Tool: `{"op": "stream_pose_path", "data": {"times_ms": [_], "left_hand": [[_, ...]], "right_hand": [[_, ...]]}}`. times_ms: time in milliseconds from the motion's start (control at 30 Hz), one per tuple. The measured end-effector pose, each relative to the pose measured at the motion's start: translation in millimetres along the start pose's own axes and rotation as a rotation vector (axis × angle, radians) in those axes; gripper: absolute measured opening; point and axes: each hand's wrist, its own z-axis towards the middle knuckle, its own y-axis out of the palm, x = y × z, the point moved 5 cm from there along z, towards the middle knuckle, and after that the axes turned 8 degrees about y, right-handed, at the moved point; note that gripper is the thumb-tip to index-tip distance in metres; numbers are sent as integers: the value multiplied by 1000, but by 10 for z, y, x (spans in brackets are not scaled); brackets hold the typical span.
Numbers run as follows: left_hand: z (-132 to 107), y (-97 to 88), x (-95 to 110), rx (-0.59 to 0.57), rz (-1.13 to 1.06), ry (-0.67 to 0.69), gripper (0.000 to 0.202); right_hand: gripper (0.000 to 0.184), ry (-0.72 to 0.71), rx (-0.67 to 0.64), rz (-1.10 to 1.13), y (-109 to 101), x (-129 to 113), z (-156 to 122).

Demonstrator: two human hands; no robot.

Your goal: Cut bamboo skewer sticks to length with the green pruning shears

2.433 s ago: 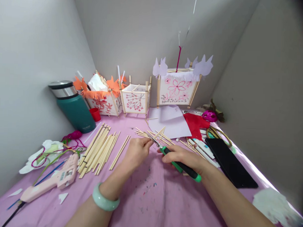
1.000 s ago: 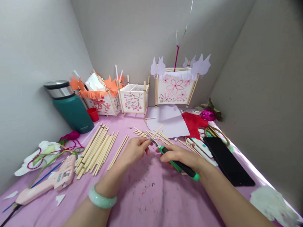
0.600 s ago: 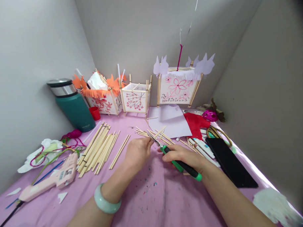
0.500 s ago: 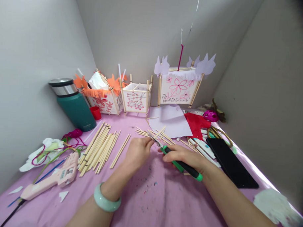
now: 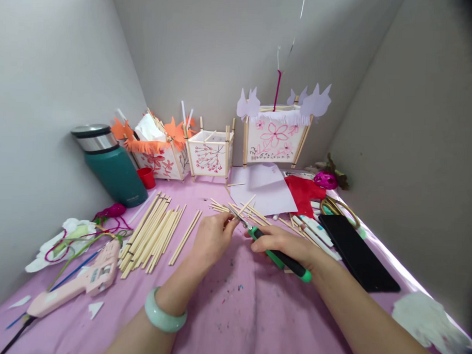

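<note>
My right hand (image 5: 282, 244) is closed round the green and black handles of a pair of pliers (image 5: 270, 248). Their metal jaws point up and left and meet a thin wooden stick (image 5: 246, 206) at my left fingertips. My left hand (image 5: 215, 237) pinches that stick, whose far end slants up to the right; its lower end is hidden by the fingers. Behind both hands lies a loose scatter of thin sticks (image 5: 258, 215). Left of my left hand a pair of sticks (image 5: 185, 238) lies beside a larger row of sticks (image 5: 151, 236).
At the left are a teal bottle (image 5: 118, 170), a red cup (image 5: 146, 178) and a pink glue gun (image 5: 81, 282). Paper lanterns (image 5: 210, 158) stand along the back, and another lantern (image 5: 278, 140) hangs from a string. Markers (image 5: 319, 236), scissors (image 5: 341, 209) and a black phone (image 5: 359, 253) lie right.
The whole view has shifted slightly, so things sit a little further left. Both hands keep nearly the same pose, with the pliers still at the stick.
</note>
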Motion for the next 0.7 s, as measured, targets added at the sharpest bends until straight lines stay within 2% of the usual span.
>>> {"op": "stream_pose_path", "data": {"times_ms": [167,267,400,467,600,700], "left_hand": [[-36,16,44,26,290,73,24],[-23,31,24,-12,282,47,31],[12,15,-8,-56,-36,-14,36],[14,29,-70,-109,-275,-118,34],[-27,134,-188,-289,-721,-336,29],[-23,154,-217,-318,-723,-330,30]], "right_hand": [[21,-1,6,-5,-5,21,19],[20,-7,-9,-13,0,1,13],[20,3,-9,-29,2,-22,-17],[20,0,-16,-37,5,-26,-32],[22,-31,-27,-42,13,-36,-51],[21,-15,-15,-47,13,-37,-58]]}}
